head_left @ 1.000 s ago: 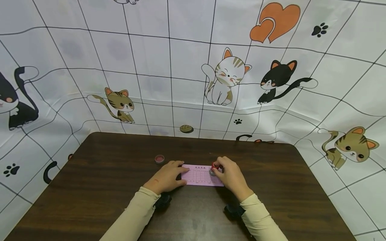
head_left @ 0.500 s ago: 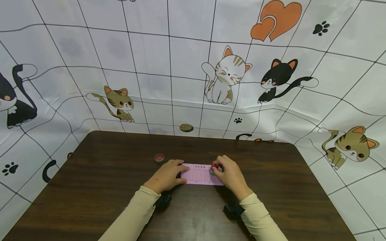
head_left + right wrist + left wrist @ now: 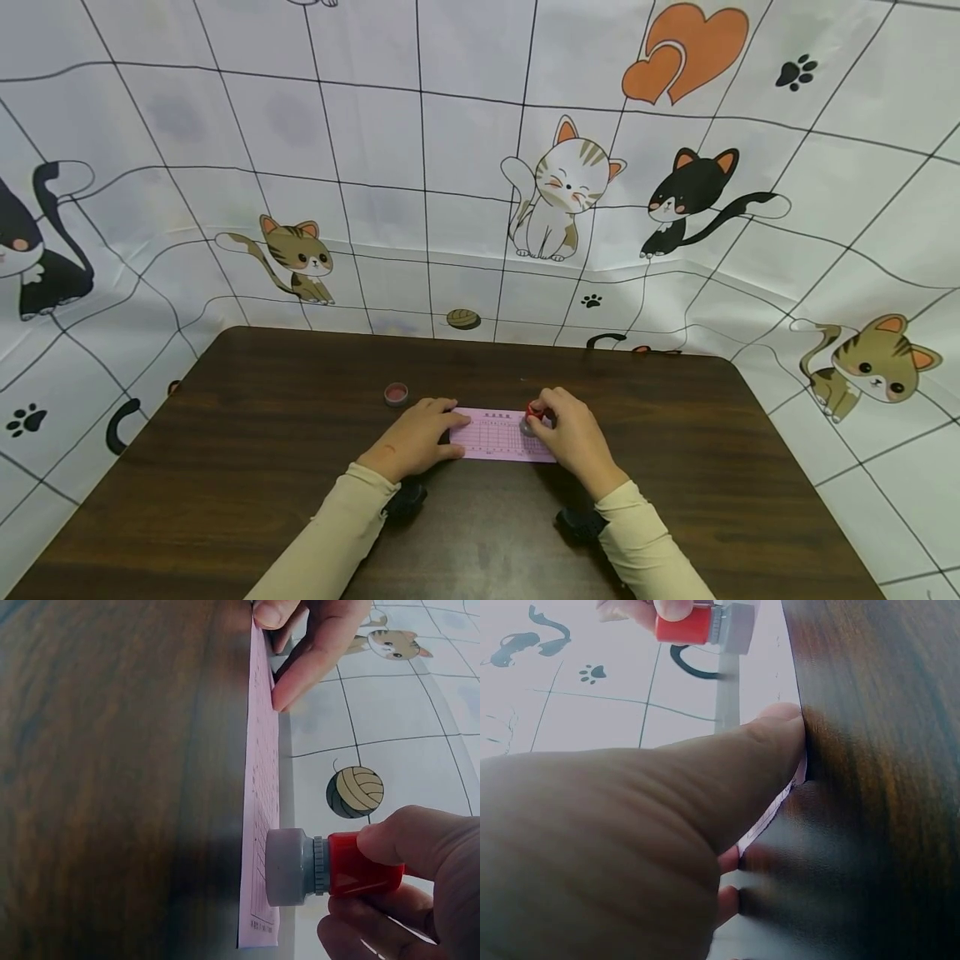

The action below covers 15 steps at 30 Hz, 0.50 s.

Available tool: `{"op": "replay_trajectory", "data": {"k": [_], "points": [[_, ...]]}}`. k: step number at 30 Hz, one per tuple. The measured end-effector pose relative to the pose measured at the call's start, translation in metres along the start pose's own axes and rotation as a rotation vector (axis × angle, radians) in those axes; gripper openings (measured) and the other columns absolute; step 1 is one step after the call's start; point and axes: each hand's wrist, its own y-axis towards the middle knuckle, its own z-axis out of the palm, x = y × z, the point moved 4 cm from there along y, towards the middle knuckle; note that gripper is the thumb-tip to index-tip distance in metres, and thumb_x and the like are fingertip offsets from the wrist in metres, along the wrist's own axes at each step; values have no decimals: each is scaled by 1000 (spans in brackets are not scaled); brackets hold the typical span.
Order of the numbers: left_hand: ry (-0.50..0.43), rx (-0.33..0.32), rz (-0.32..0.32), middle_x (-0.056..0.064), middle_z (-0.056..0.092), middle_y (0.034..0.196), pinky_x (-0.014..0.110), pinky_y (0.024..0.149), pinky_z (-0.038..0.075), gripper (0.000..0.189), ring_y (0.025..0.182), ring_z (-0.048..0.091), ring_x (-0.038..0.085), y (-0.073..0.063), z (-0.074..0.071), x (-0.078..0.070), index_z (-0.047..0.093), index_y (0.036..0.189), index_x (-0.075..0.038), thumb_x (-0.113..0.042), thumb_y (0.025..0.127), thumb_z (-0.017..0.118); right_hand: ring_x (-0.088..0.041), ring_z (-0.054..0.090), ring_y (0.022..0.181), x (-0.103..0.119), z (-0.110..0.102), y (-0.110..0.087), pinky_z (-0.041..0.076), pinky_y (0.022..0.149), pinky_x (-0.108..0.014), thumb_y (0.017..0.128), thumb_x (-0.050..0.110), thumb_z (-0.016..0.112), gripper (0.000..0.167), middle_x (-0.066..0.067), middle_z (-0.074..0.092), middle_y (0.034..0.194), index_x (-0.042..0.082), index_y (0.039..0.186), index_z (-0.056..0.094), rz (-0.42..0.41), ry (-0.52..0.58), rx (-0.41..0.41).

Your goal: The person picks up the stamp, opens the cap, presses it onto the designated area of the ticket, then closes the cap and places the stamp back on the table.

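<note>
A pink printed form (image 3: 491, 435) lies on the dark wooden table, its grid and heading facing up. My left hand (image 3: 415, 439) rests at its left end, thumb on the near corner and fingers on the far side. My right hand (image 3: 576, 435) pinches the red handle of a stamp (image 3: 365, 862) between thumb and fingers. In the right wrist view, the stamp's grey round base stands flat against the form near its right end. The left wrist view shows the left thumb (image 3: 772, 742) along the paper's edge. Whatever mark lies beneath the stamp is hidden.
A small round container (image 3: 396, 394) with a reddish inside sits on the table (image 3: 300, 375), beyond the left hand. Behind the table hangs a white curtain (image 3: 465, 217) with grid lines and cartoon cats. A dark wrist device (image 3: 582, 527) is on the right sleeve.
</note>
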Motion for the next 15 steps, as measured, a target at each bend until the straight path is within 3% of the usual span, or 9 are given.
{"op": "replay_trajectory", "data": {"k": [15], "points": [[-4,8,0,14,50,155,53,116,38,52,143,45,36,0,1,-1,66,141,-15,-37,95,76,-16,62,78,0,0,-2,54,71,-35,86,7,84,17,1,65,90,13,88,68,15,33,-15]]}}
